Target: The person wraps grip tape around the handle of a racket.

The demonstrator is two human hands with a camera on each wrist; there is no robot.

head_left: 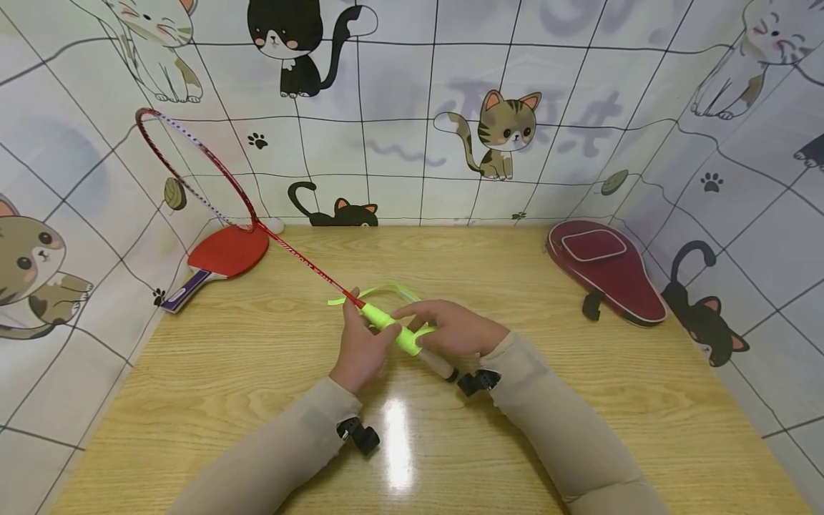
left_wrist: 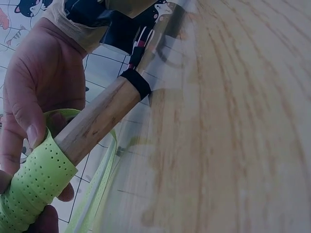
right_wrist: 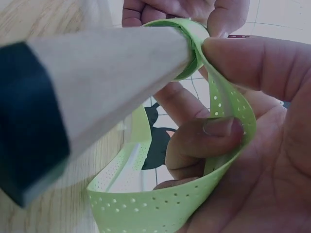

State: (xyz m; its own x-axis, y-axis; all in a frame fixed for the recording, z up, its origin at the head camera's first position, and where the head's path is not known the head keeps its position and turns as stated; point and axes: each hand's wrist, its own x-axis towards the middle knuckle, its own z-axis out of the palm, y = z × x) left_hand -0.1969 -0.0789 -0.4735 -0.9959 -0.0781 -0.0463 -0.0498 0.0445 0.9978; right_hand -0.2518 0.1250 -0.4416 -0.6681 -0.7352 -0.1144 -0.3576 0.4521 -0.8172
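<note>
A red badminton racket (head_left: 309,266) slants across the head view, its head raised at the left. My left hand (head_left: 362,350) grips the handle where yellow-green perforated grip tape (head_left: 380,317) is wound round it. The lower end of the wooden handle (left_wrist: 104,114) is bare, with a black band at its butt. My right hand (head_left: 460,327) pinches the tape beside the last turn. In the right wrist view, the right thumb (right_wrist: 252,63) presses the tape (right_wrist: 146,204) near the handle, and a curled finger sits inside its loop. The tape's loose tail trails behind the hands.
A red table tennis paddle (head_left: 232,250) lies at the back left under the racket head, a small white round thing (head_left: 273,225) behind it. A dark red paddle case (head_left: 599,265) lies at the back right. Cat-printed walls (head_left: 399,143) enclose the wooden table (head_left: 270,372).
</note>
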